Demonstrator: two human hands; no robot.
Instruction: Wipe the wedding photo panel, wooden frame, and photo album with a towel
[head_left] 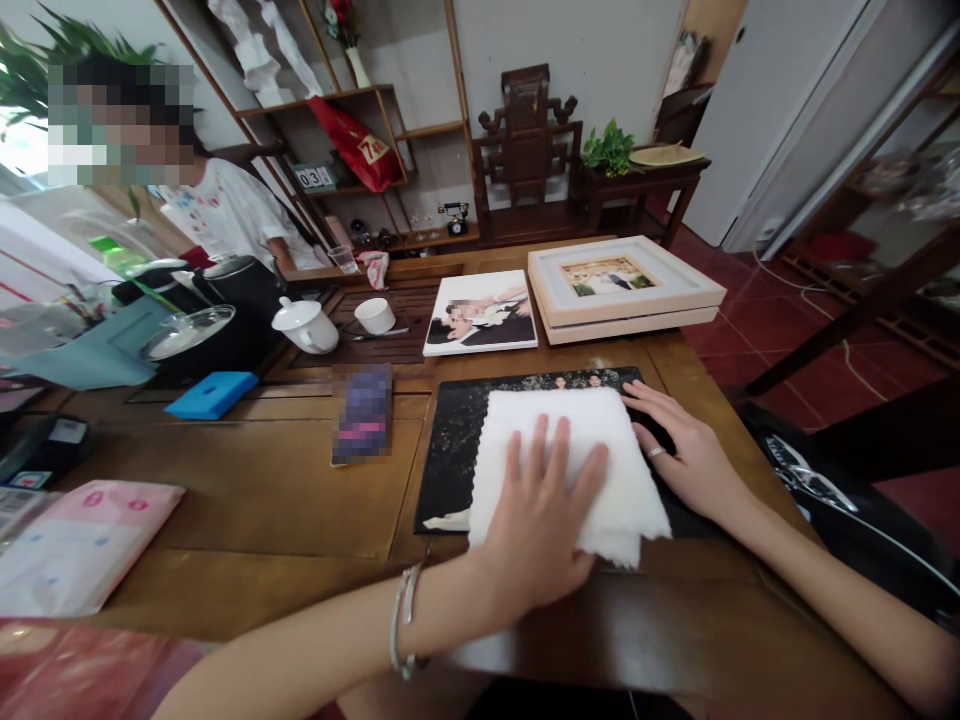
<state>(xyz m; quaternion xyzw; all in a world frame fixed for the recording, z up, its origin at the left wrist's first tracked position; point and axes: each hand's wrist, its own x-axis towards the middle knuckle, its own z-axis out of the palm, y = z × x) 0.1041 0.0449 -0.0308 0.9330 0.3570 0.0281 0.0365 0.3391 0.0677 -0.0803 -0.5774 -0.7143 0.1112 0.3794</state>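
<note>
A dark photo print (457, 440) lies flat on the wooden table (255, 490) in front of me. A folded white cloth (570, 430) covers most of it. My left hand (544, 525) lies flat on the cloth with its fingers stretched out and a bracelet at the wrist. My right hand (686, 455), wearing a ring, rests open on the print's right edge, beside the cloth.
Farther back lie a canvas photo (480, 312) and a stack of framed photos (622, 285). A white teapot (306, 325), a cup (374, 315), a blue box (212, 393) and a pink packet (75, 545) sit to the left. Another person (225, 205) sits at the far left.
</note>
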